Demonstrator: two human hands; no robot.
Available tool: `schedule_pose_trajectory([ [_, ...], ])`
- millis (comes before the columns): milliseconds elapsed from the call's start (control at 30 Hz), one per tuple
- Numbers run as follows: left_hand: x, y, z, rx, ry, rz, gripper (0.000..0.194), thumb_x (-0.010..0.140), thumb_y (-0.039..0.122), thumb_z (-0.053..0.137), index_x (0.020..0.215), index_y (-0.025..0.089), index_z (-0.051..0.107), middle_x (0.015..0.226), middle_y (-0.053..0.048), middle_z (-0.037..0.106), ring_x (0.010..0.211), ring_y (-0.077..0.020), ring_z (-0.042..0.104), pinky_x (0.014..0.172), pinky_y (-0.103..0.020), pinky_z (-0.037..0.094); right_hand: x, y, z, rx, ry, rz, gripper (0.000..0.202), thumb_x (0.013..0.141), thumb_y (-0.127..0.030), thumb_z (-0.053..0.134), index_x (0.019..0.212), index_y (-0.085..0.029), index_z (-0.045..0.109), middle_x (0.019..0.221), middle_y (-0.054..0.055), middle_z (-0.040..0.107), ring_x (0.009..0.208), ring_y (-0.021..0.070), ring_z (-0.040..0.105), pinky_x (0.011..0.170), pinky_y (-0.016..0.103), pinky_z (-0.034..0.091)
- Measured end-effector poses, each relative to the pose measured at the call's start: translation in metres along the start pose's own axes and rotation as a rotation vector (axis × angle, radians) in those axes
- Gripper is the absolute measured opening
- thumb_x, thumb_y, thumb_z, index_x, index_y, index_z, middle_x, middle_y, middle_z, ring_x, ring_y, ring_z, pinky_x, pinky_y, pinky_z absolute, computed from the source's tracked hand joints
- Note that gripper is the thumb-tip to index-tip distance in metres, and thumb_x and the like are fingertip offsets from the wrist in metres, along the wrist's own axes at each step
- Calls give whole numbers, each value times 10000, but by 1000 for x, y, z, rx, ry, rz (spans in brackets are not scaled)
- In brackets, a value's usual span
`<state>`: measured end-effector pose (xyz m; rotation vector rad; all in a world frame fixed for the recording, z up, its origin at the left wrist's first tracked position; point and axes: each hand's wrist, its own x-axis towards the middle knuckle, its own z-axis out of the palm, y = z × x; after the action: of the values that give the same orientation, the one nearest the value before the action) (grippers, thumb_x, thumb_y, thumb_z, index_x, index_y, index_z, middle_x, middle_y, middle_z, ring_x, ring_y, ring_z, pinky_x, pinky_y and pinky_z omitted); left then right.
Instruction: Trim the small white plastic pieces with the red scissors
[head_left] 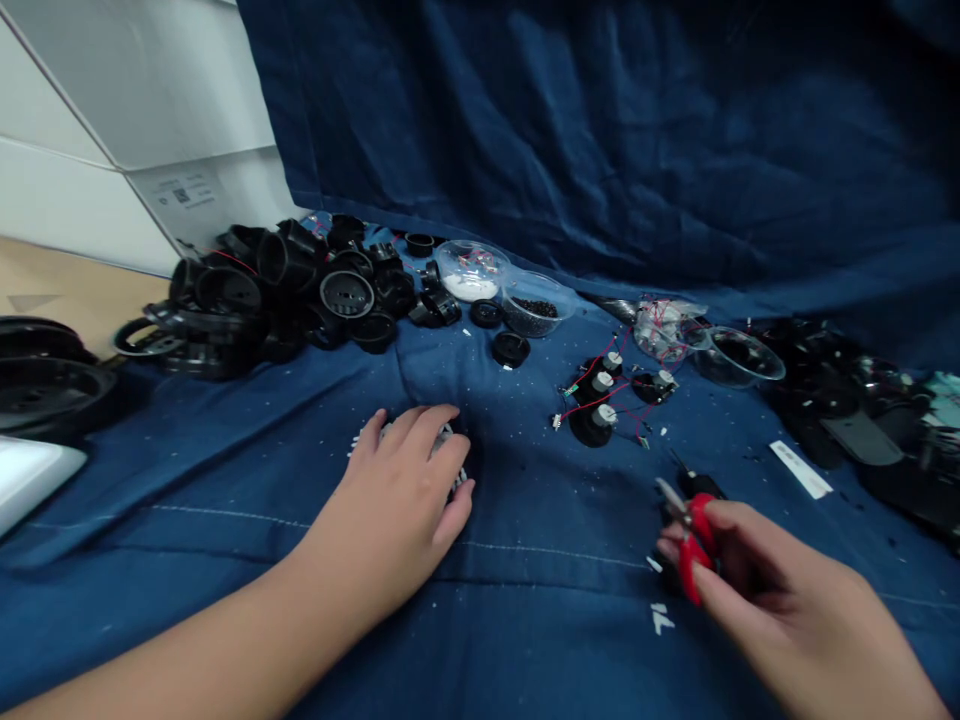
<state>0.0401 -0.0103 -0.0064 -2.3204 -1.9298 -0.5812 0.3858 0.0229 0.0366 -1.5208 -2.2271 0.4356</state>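
My left hand is curled down over a small pile of grey-white pieces on the blue cloth. Its fingers cover most of the pile, so what they grip is hidden. On the right, my right hand holds red-handled cutters, their metal jaws pointing up and left. A dark tool with a thin tip lies just behind the cutters. Small white scraps rest on the cloth below them. Farther back are black discs bearing white motor-like parts with red and black wires.
Many black round housings are heaped at the back left. Clear plastic cups with small parts stand at the back. A white strip and dark parts lie at the right. A blue curtain hangs behind.
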Motion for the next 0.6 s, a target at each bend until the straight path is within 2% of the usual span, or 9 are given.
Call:
schedule_pose_trajectory([
  [100, 0, 1, 0, -25, 31, 8, 187, 993, 282, 542, 1103, 179, 652, 1418, -166, 590, 1277, -384, 598, 1125, -738, 412, -5, 17, 1, -188, -153, 24, 280, 983, -484, 619, 1144, -281, 724, 657, -42, 648, 535, 143, 636, 484, 174, 538],
  [200, 1, 1, -1, -55, 46, 13, 193, 999, 290, 527, 1109, 185, 647, 1413, -157, 594, 1275, -370, 605, 1145, -726, 401, -9, 28, 3, -260, -227, 69, 361, 999, -568, 593, 1202, -293, 708, 651, -35, 623, 542, 162, 621, 494, 207, 534],
  [333, 1, 3, -3, -58, 28, -7, 190, 996, 289, 536, 1097, 178, 653, 1414, -161, 593, 1272, -371, 605, 1142, -726, 401, -15, 44, 6, -226, -321, 106, 415, 1012, -589, 578, 1305, -310, 672, 958, 16, 785, 752, 189, 753, 653, 231, 626],
  [433, -1, 5, -5, -66, 10, -24, 178, 983, 271, 560, 1098, 179, 660, 1435, -154, 584, 1281, -367, 594, 1152, -710, 398, -20, 64, 13, -211, -292, 58, 449, 979, -614, 614, 1303, -313, 688, 1104, 15, 814, 893, 211, 803, 770, 238, 664],
  [467, -2, 6, -6, -76, 6, -31, 177, 979, 264, 567, 1102, 179, 662, 1441, -150, 580, 1285, -365, 589, 1158, -708, 393, -22, 71, 16, -232, -221, 30, 453, 965, -617, 615, 1281, -304, 702, 1113, 16, 818, 916, 225, 808, 788, 248, 670],
  [533, -3, 7, -7, -101, 2, -39, 174, 975, 256, 576, 1102, 177, 665, 1447, -146, 577, 1284, -362, 583, 1164, -706, 388, -23, 83, 23, -275, -157, -31, 437, 961, -589, 613, 1257, -282, 712, 1094, 31, 825, 875, 241, 818, 753, 256, 679],
  [600, -5, 8, -8, -123, -1, -40, 167, 977, 257, 578, 1092, 176, 669, 1443, -140, 579, 1279, -354, 582, 1159, -690, 405, -22, 87, 28, -316, -148, -74, 403, 988, -522, 573, 1260, -259, 714, 1101, 60, 824, 843, 249, 820, 751, 269, 683],
])
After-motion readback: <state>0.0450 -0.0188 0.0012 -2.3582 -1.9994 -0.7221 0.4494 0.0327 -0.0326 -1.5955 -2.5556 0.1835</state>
